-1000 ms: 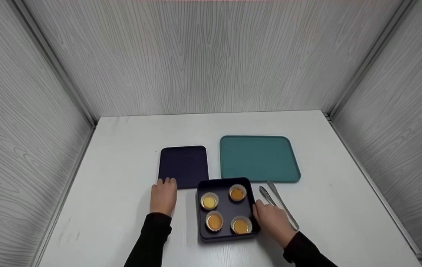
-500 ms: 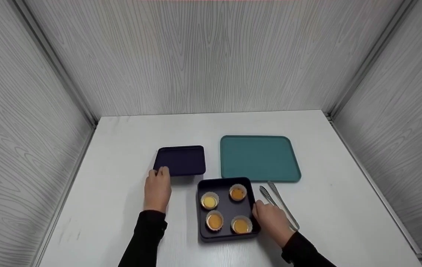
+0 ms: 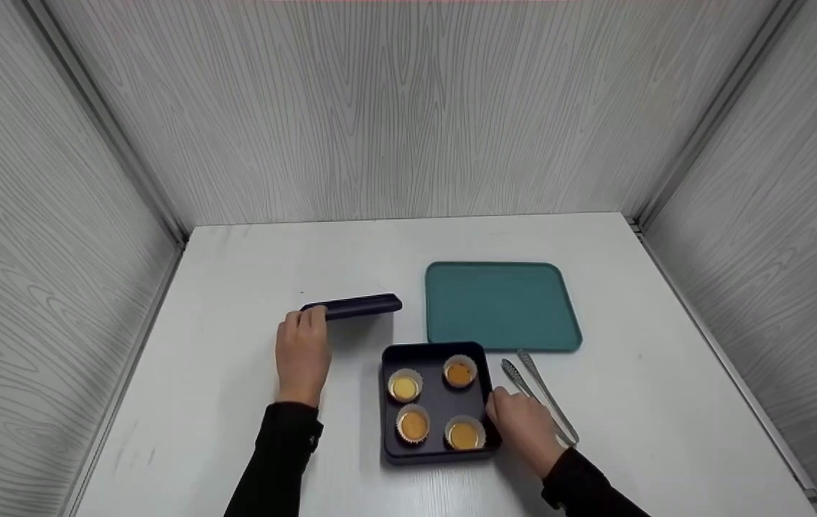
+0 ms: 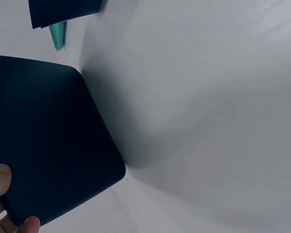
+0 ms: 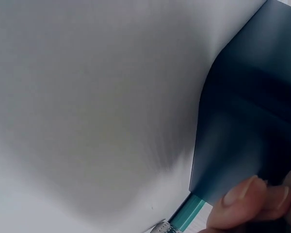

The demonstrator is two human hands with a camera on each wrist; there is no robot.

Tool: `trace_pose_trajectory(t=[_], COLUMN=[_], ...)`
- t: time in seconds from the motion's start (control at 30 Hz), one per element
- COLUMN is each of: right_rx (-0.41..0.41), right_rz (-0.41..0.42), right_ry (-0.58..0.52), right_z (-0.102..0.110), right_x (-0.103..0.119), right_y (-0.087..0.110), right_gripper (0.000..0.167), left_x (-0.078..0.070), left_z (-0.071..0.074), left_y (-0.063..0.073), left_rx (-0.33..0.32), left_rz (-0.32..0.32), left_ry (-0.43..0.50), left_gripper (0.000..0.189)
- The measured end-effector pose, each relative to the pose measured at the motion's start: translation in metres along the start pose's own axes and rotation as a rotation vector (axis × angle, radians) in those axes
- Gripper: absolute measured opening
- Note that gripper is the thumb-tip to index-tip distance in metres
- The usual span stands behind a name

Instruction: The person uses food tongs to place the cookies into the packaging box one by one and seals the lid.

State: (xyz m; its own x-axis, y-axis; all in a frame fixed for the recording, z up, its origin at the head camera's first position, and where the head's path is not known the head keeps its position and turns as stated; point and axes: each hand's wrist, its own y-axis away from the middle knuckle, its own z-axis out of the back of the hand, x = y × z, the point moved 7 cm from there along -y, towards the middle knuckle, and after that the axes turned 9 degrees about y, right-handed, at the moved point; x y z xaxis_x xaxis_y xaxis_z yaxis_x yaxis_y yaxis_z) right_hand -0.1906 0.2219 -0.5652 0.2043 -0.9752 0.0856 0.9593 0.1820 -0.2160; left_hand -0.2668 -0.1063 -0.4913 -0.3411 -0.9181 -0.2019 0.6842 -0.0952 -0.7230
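My left hand (image 3: 303,357) pinches the near edge of a dark navy lid (image 3: 362,307), which is tipped up steeply; in the left wrist view the thumb presses on the lid's broad face (image 4: 53,126). A square navy baking pan (image 3: 437,402) lies on the table, and my right hand (image 3: 525,429) grips its right wall. In the right wrist view the fingers (image 5: 242,199) lie against the pan's outer side (image 5: 247,121). Several paper-cupped egg tarts stand inside the pan, among them a paler yellow tart (image 3: 403,388) and an orange tart (image 3: 459,373).
A teal tray (image 3: 502,305) lies flat behind the pan, to the right. Metal tongs (image 3: 548,398) rest on the white table beside my right hand, partly hidden by it. Grey wood-grain panels (image 3: 408,108) enclose the table at the back and both sides.
The lid lay flat on the table at first. My left hand has raised its near edge, tilting it up until it shows almost edge-on. The right hand and pan have barely moved.
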Motion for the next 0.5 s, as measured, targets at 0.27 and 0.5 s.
trace_pose_trajectory(t=[0.27,0.5], right_rx=[0.064,0.132], right_rz=[-0.033,-0.090], right_ry=[-0.050,-0.124], right_z=[-0.004,-0.003], right_x=[-0.003,-0.011], right_y=[-0.003,-0.007], right_gripper=[0.033,0.042], left_x=[-0.009,-0.023], left_z=[0.018,0.037], left_y=[-0.015,-0.029], left_rx=[-0.005,-0.031], left_rz=[0.013,-0.003], left_ry=[0.023,0.071], left_gripper=[0.015,0.009])
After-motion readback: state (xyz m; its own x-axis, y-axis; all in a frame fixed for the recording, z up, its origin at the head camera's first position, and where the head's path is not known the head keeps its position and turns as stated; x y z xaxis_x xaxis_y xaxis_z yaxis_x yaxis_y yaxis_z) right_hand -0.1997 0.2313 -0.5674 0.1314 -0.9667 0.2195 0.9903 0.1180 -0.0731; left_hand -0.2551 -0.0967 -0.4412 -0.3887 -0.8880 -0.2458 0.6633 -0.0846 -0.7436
